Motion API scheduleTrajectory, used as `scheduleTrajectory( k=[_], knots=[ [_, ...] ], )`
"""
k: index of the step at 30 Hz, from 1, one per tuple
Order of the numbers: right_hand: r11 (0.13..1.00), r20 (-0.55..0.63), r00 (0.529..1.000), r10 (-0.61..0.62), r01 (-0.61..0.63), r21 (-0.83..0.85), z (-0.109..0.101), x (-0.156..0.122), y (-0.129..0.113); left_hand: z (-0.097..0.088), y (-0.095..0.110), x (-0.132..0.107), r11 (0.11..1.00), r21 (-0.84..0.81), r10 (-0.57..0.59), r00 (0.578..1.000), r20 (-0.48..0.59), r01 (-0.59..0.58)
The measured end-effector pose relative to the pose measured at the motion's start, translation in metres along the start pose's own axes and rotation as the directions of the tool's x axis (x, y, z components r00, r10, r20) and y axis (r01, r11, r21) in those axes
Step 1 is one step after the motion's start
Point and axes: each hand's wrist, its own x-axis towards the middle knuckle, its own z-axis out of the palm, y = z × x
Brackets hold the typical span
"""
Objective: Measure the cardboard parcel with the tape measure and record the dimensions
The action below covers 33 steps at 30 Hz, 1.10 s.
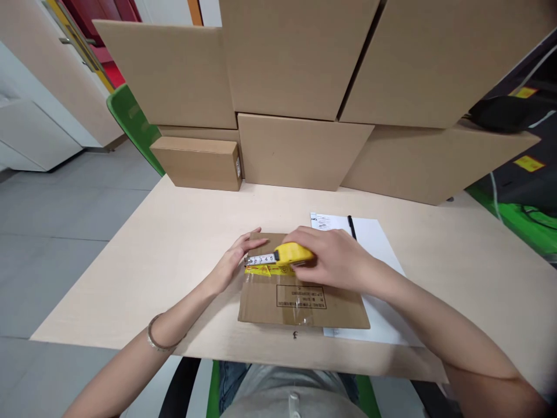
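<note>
Clasps yellow tape measure (292,253) in right grip (333,255) over brown carton (260,305) on desk (183,226), with blade (261,259) toward nine o'clock; lays left grip (228,267), loosely extended, against carton's ten-o'clock edge; shows paper (373,235) and black pen (352,227) at two o'clock.

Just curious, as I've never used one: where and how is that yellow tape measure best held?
Probably by its chunky yellow case, coming from the right and closing across its far and near sides. The numbered blade sticks out to the left over the taped cardboard, so that end is best left free. The right grip holds the case from the right.
</note>
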Motion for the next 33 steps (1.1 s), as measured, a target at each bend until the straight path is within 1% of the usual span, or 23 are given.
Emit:
scheduleTrajectory(
  k=[2, 4, 5, 7, 8, 10, 12, 13, 15, 16, 17, 18, 19, 20, 21, 22, 24, 26, 28, 31, 33],
  knots=[
    [0.991, 0.017, 0.992, -0.128, 0.129, -0.031, 0.009, 0.022, -0.014, 0.004, -0.005, -0.001, 0.992, -0.128, -0.01, 1.0, -0.018, 0.008],
    [0.97, 0.023, 0.97, -0.241, 0.242, -0.036, 0.015, 0.035, -0.024, 0.007, -0.01, -0.002, 0.975, -0.217, -0.054, 0.998, -0.044, 0.043],
    [0.961, 0.024, 0.961, -0.274, 0.275, -0.037, 0.016, 0.039, -0.027, 0.009, -0.011, -0.002, 0.97, -0.236, -0.079, 0.995, -0.058, 0.064],
    [0.955, 0.012, 0.955, -0.295, 0.295, -0.036, 0.012, 0.04, -0.029, 0.008, -0.012, -0.003, 0.971, -0.219, -0.108, 0.992, -0.071, 0.09],
    [0.955, -0.008, 0.955, -0.296, 0.295, -0.029, 0.007, 0.037, -0.027, 0.007, -0.01, -0.002, 0.98, -0.178, -0.106, 0.992, -0.064, 0.093],
    [0.957, -0.049, 0.956, -0.291, 0.291, 0.005, -0.005, 0.025, -0.02, 0.001, -0.002, 0.0, 0.996, -0.041, -0.079, 0.996, -0.034, 0.077],
    [0.956, -0.055, 0.958, -0.283, 0.286, 0.068, -0.02, 0.006, -0.008, -0.004, 0.013, 0.002, 0.989, 0.142, -0.043, 0.999, -0.007, 0.044],
    [0.953, -0.035, 0.959, -0.28, 0.282, 0.108, -0.026, -0.005, -0.001, -0.005, 0.023, 0.002, 0.969, 0.244, -0.03, 1.0, -0.002, 0.029],
    [0.943, 0.024, 0.96, -0.28, 0.271, 0.194, -0.035, -0.027, 0.011, 0.0, 0.045, -0.001, 0.885, 0.466, 0.029, 0.999, -0.035, -0.009],
    [0.935, 0.052, 0.957, -0.285, 0.266, 0.232, -0.037, -0.037, 0.016, 0.006, 0.056, -0.004, 0.806, 0.591, 0.072, 0.997, -0.041, -0.034],
    [0.927, 0.079, 0.952, -0.295, 0.266, 0.265, -0.037, -0.045, 0.019, 0.016, 0.066, -0.008, 0.705, 0.704, 0.159, 0.987, -0.04, -0.085],
    [0.918, 0.107, 0.944, -0.312, 0.27, 0.291, -0.035, -0.052, 0.021, 0.027, 0.075, -0.013, 0.608, 0.776, 0.251, 0.968, 0.012, -0.168],
    [0.909, 0.137, 0.934, -0.331, 0.277, 0.311, -0.032, -0.057, 0.021, 0.041, 0.083, -0.018, 0.53, 0.811, 0.308, 0.947, 0.089, -0.249],
    [0.903, 0.169, 0.921, -0.35, 0.285, 0.321, -0.028, -0.061, 0.021, 0.054, 0.088, -0.022, 0.473, 0.814, 0.332, 0.924, 0.19, -0.337],
    [0.903, 0.199, 0.911, -0.361, 0.288, 0.32, -0.024, -0.063, 0.019, 0.066, 0.092, -0.026, 0.444, 0.801, 0.335, 0.903, 0.269, -0.402],
    [0.905, 0.221, 0.905, -0.364, 0.288, 0.313, -0.02, -0.064, 0.018, 0.077, 0.093, -0.029, 0.44, 0.787, 0.318, 0.895, 0.314, -0.433],
    [0.915, 0.243, 0.905, -0.35, 0.275, 0.295, -0.015, -0.063, 0.015, 0.091, 0.092, -0.032, 0.456, 0.758, 0.292, 0.883, 0.368, -0.467],
    [0.923, 0.248, 0.912, -0.328, 0.254, 0.289, -0.015, -0.058, 0.015, 0.094, 0.087, -0.032, 0.459, 0.744, 0.272, 0.874, 0.402, -0.485],
    [0.92, 0.253, 0.911, -0.327, 0.246, 0.305, -0.018, -0.051, 0.019, 0.091, 0.084, -0.031, 0.427, 0.737, 0.267, 0.852, 0.45, -0.523],
    [0.91, 0.249, 0.909, -0.335, 0.244, 0.334, -0.025, -0.033, 0.032, 0.086, 0.082, -0.029, 0.375, 0.722, 0.249, 0.813, 0.526, -0.582],
    [0.907, 0.244, 0.908, -0.339, 0.247, 0.342, -0.032, -0.017, 0.045, 0.086, 0.083, -0.029, 0.359, 0.725, 0.208, 0.808, 0.552, -0.588]
  ],
)
